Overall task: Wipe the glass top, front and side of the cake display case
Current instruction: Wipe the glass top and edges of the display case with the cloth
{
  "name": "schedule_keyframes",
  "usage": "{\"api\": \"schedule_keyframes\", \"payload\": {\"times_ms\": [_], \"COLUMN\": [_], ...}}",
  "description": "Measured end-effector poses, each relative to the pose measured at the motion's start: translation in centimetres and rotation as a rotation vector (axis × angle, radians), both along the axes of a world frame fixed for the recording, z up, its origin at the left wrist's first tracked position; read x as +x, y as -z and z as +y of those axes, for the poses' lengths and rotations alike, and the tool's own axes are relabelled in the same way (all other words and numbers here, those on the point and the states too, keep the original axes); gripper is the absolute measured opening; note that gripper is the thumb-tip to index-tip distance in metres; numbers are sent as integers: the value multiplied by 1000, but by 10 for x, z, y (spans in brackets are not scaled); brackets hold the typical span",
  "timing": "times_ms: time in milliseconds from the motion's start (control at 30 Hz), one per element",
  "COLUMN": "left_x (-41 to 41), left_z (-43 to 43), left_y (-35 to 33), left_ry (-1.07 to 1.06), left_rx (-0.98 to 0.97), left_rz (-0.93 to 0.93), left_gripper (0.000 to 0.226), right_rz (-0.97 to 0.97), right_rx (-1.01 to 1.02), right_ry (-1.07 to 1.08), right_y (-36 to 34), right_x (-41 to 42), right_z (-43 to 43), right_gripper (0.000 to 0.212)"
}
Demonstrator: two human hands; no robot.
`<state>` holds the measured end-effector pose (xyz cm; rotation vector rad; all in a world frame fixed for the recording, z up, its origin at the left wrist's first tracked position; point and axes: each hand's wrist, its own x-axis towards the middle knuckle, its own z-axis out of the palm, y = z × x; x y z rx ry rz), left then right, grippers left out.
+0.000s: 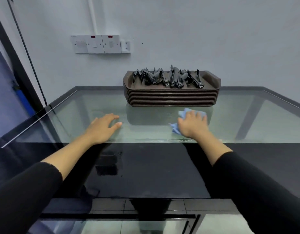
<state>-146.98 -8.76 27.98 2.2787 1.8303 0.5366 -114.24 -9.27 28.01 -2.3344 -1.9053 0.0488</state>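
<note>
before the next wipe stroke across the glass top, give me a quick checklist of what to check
1. Blue cloth under the right hand, pressed on the glass top: ok.
2. Left hand flat on the glass, bracing, holding nothing: ok.
3. Path toward the back clear: not ok, stack of brown trays sits just beyond the cloth.
4. Black tongs piled on the top tray, stable: cannot tell.
5. Glass to the right free of things: ok.
6. Glass already clean: cannot tell.

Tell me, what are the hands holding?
The right hand presses a crumpled blue cloth flat on the glass top, palm over its middle. The left hand holds nothing.
</note>
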Motion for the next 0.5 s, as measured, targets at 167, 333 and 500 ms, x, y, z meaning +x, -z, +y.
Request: {"api": "schedule_keyframes", "payload": {"times_ms": [167, 333, 500], "left_x": [-1, -2, 0], "left_z": [3, 3, 2], "left_y": [3, 6, 5], "left_ry": [-8, -4, -7], "left_rx": [-12, -22, -19], "left_rz": [54, 53, 49], "left_gripper": [55, 56, 55], "right_rz": [8, 4, 26], "right_rx": [-2, -37, -40], "right_ry": [-616, -320, -32], "right_y": [-4, -11, -1], "right_x": [-57, 28, -17], "right_z": [-55, -34, 24], "right_gripper": [58, 57, 72]}}
